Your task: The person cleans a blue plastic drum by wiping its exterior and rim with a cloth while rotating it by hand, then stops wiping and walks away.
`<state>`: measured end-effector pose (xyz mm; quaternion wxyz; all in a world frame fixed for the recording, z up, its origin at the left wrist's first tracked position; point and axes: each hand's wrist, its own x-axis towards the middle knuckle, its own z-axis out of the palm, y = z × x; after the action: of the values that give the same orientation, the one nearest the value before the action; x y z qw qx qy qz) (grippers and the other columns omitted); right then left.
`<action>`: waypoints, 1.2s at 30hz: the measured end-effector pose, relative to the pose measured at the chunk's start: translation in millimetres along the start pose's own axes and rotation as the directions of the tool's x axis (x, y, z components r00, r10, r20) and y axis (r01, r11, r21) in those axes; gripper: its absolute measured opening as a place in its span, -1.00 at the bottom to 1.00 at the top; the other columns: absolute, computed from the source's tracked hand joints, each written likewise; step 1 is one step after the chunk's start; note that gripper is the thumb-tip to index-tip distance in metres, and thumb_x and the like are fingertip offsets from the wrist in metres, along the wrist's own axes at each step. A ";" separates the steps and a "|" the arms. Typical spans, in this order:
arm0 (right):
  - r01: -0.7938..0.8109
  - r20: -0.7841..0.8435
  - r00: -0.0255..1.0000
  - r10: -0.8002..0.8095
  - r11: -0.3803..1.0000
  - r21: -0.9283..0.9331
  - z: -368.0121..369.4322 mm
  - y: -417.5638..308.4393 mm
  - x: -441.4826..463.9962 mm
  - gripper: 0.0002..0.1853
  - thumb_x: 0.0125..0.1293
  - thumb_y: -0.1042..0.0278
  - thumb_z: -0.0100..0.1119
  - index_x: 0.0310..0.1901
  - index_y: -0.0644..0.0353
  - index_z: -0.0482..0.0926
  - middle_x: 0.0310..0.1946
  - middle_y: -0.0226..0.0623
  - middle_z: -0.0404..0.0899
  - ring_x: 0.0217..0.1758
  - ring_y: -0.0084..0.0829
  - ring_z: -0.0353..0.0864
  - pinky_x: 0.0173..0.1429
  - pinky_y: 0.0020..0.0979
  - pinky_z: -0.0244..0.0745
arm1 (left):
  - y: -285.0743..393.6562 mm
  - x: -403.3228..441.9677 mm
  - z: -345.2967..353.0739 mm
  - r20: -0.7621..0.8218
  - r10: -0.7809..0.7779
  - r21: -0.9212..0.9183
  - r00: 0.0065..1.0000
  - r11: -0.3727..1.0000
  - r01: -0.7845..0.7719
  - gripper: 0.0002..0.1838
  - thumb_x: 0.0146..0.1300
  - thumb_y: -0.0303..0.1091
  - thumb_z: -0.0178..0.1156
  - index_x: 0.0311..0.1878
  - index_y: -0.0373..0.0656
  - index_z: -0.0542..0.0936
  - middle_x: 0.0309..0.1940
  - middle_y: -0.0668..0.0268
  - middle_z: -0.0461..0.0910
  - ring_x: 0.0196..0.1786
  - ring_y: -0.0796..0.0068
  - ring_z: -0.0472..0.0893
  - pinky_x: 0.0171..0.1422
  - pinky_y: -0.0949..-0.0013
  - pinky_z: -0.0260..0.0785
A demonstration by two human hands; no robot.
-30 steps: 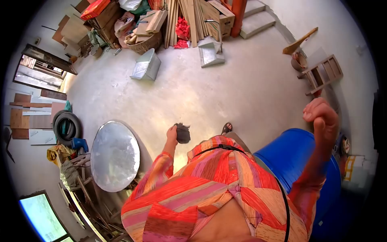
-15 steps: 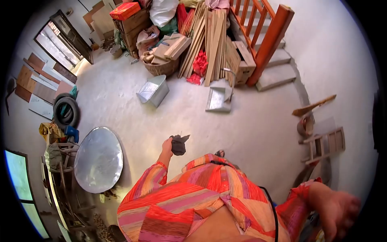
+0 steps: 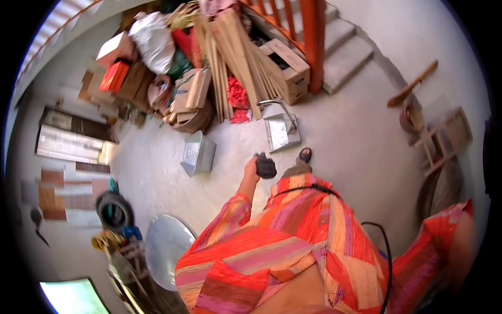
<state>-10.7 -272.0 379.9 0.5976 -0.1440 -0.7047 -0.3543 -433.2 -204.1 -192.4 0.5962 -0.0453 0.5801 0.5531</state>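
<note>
My left hand [image 3: 252, 168] is closed round a crumpled black cloth [image 3: 266, 166], held out in front of my body above the floor. Just beyond the cloth stands a metal dustpan [image 3: 281, 133] with an upright handle. A grey metal bin [image 3: 198, 154] lies farther off to the left. On the right side only my sleeve [image 3: 426, 251] and a blurred forearm show at the frame's edge; the fingers of my right hand cannot be seen. One sandalled foot [image 3: 305, 154] shows ahead of my clothes.
Wooden strips [image 3: 235, 57], cartons and a basket [image 3: 197, 119] are piled at the back. Stairs [image 3: 348, 57] with a red post [image 3: 315, 47] rise beside them. A round metal sheet [image 3: 168, 251] and tyres [image 3: 114, 211] are at left, a wooden rack [image 3: 444, 138] at right.
The dustpan and bin are nearer to my body than a second ago. My left hand still holds the cloth. My right hand has dropped out of sight, and the blue barrel is almost gone from view.
</note>
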 end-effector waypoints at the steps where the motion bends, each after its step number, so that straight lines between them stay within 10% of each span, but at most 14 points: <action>1: -0.011 0.024 1.000 0.011 1.000 -0.026 7.5 7.0 -6.4 -0.75 0.45 -0.01 -0.24 -0.04 -0.08 0.26 -0.29 -0.56 0.40 -0.49 -0.59 0.38 -0.45 -0.53 0.28 | 9.9 17.6 21.4 0.035 -0.025 0.013 0.999 1.000 0.025 -0.68 0.39 -0.23 0.08 0.03 -0.27 0.51 -0.08 0.13 0.61 -0.07 0.20 0.64 0.08 0.14 0.52; 12: 0.021 0.133 0.991 0.007 0.977 -0.210 84.8 127.8 -34.5 -0.78 0.39 0.07 -0.15 -0.11 0.01 0.31 -0.30 -0.47 0.45 -0.43 -0.55 0.41 -0.36 -0.49 0.30 | 117.0 126.8 271.9 0.309 0.081 0.355 0.948 0.915 -0.194 -0.79 0.43 -0.26 0.04 -0.05 -0.17 0.55 -0.18 0.29 0.63 -0.17 0.41 0.64 -0.02 0.29 0.51; 19: 0.024 0.168 0.986 0.023 0.961 -0.276 75.4 209.9 -64.7 -0.79 0.36 0.13 -0.10 -0.16 0.07 0.35 -0.30 -0.41 0.49 -0.39 -0.53 0.43 -0.31 -0.47 0.31 | 123.5 163.0 360.0 0.493 0.000 0.353 0.870 0.914 -0.200 -0.71 0.35 -0.26 0.14 0.05 -0.19 0.55 -0.15 0.31 0.61 -0.09 0.48 0.58 0.05 0.35 0.44; 25: 0.014 0.180 0.983 0.036 0.963 -0.270 27.2 286.4 -79.3 -0.80 0.32 0.17 -0.06 -0.20 0.12 0.37 -0.31 -0.35 0.52 -0.36 -0.50 0.44 -0.27 -0.45 0.32 | 145.2 116.1 438.0 0.451 0.232 0.295 0.862 0.873 -0.388 -0.83 0.35 -0.22 0.14 -0.17 -0.11 0.57 -0.21 0.35 0.60 -0.12 0.48 0.58 0.07 0.39 0.41; 35: 0.090 0.203 0.979 -0.007 0.912 -0.401 -14.9 393.7 -117.9 -0.82 0.27 0.25 0.02 -0.27 0.20 0.42 -0.32 -0.27 0.56 -0.31 -0.47 0.47 -0.20 -0.41 0.34 | 135.0 29.0 546.2 0.676 0.160 0.141 0.719 0.930 -0.340 -0.59 0.47 -0.13 -0.09 0.17 -0.21 0.49 -0.06 0.18 0.65 -0.06 0.31 0.66 0.09 0.24 0.53; 36: 0.085 0.197 0.980 -0.003 0.908 -0.410 -13.4 408.5 -121.0 -0.82 0.27 0.26 0.03 -0.28 0.21 0.43 -0.32 -0.26 0.57 -0.30 -0.46 0.47 -0.19 -0.41 0.34 | 121.3 37.2 550.0 0.518 0.331 0.071 0.789 0.902 -0.426 -0.61 0.45 -0.17 -0.05 0.17 -0.22 0.49 -0.05 0.18 0.65 -0.06 0.31 0.66 0.10 0.24 0.53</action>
<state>284.6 34.7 399.9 0.4744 -0.2853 -0.6702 -0.4943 -177.3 247.8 28.8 0.6024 0.2704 0.4538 0.5985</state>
